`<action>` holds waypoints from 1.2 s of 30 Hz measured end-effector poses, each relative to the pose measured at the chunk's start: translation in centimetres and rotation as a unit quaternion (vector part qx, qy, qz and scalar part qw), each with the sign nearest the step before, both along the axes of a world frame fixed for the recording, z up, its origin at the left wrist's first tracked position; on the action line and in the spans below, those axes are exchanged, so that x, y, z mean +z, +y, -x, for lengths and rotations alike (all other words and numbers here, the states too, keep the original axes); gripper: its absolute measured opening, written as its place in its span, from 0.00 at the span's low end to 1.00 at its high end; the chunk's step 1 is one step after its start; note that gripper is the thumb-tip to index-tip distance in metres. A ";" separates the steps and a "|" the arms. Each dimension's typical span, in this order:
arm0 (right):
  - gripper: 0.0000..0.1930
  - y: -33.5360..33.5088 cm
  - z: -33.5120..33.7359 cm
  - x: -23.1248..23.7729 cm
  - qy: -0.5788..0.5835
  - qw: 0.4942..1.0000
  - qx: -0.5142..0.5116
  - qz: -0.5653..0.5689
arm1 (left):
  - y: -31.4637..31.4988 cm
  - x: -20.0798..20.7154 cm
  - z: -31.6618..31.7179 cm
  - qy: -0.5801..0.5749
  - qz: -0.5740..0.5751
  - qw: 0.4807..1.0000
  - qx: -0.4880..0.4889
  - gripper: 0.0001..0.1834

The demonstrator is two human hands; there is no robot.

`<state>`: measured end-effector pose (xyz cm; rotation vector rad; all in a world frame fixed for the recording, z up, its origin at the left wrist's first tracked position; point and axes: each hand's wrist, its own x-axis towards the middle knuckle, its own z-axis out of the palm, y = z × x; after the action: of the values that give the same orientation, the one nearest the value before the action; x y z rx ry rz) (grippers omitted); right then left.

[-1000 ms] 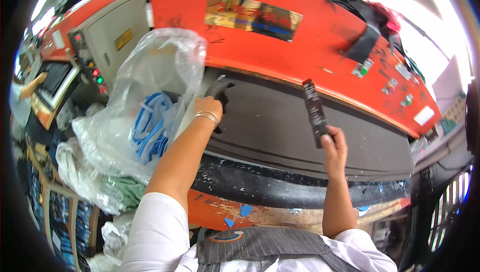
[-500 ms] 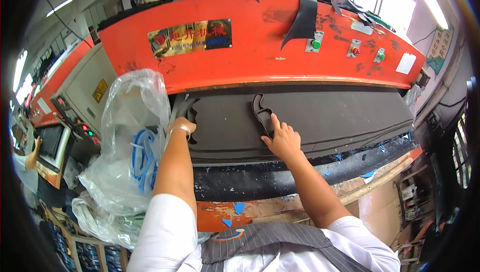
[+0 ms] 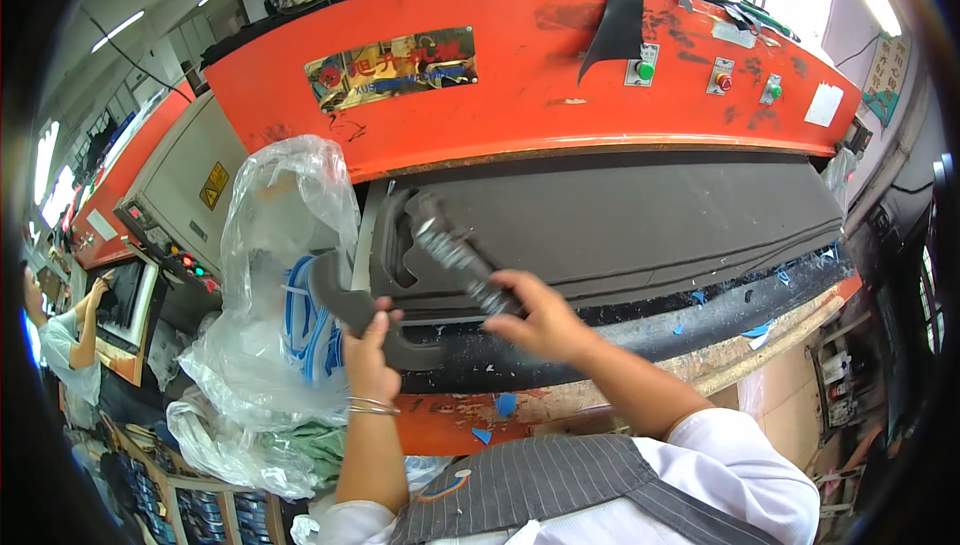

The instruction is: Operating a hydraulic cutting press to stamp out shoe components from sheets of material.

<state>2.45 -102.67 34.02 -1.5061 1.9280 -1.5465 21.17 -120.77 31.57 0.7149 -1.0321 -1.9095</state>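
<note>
My left hand (image 3: pixel 372 360) is closed on a curved dark grey foam piece (image 3: pixel 338 290), held in front of the sheet's left end, beside the clear plastic bag. My right hand (image 3: pixel 542 317) grips the near end of a cutting die (image 3: pixel 455 253), a curved metal strip smeared by motion. The die slants over a stack of dark grey foam sheets (image 3: pixel 640 215) on the press bed. At the stack's left end a curved cut-out (image 3: pixel 400 245) shows, next to where the die's far end is.
An orange press beam (image 3: pixel 540 75) with buttons spans the far side. Clear plastic bags (image 3: pixel 270 185) with blue strips (image 3: pixel 305 315) stand at left. Blue scraps (image 3: pixel 506 405) lie on the front ledge. Another person (image 3: pixel 80 335) works at a machine far left.
My left hand has come nearer to me from the stack's left end with the foam piece. My right hand has lifted the die off the sheet's middle and moved it left.
</note>
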 end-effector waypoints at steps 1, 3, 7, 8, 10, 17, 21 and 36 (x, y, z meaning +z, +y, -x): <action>0.31 -0.6 -1.9 -0.1 0.085 0.996 0.021 0.031 | 1.2 0.0 0.6 0.085 -0.062 0.993 -0.049 0.26; 0.29 -1.3 -4.9 -1.1 0.096 0.992 0.076 -0.016 | 3.0 1.3 1.2 0.186 -0.230 0.942 -0.156 0.30; 0.26 -1.3 -5.3 -1.6 0.033 0.956 0.181 -0.229 | 3.2 1.1 -0.1 -0.007 0.046 0.990 -0.132 0.37; 0.24 -0.8 -4.3 -2.1 -0.012 0.948 0.242 -0.208 | 3.3 1.3 -0.2 -0.046 0.105 0.977 -0.178 0.40; 0.23 0.1 -3.7 -1.6 -0.181 0.871 0.316 -0.329 | 2.4 -0.1 -1.0 -0.098 0.208 0.943 -0.240 0.44; 0.18 1.3 1.3 3.9 -0.288 0.918 0.122 -0.243 | -0.5 0.4 -3.0 -0.365 0.589 0.721 0.005 0.42; 0.23 -4.7 2.1 3.4 0.017 0.954 -0.030 -0.299 | 2.5 -4.1 -1.2 -0.247 0.782 0.535 -0.206 0.27; 0.40 -10.5 2.8 -4.7 0.305 0.943 -0.038 -0.130 | -1.5 -5.1 5.6 -0.401 0.620 0.670 0.078 0.28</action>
<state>-0.30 -113.16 29.32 -1.9572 2.4121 -0.8407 15.61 -122.28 26.44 0.7000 -2.3076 -0.2806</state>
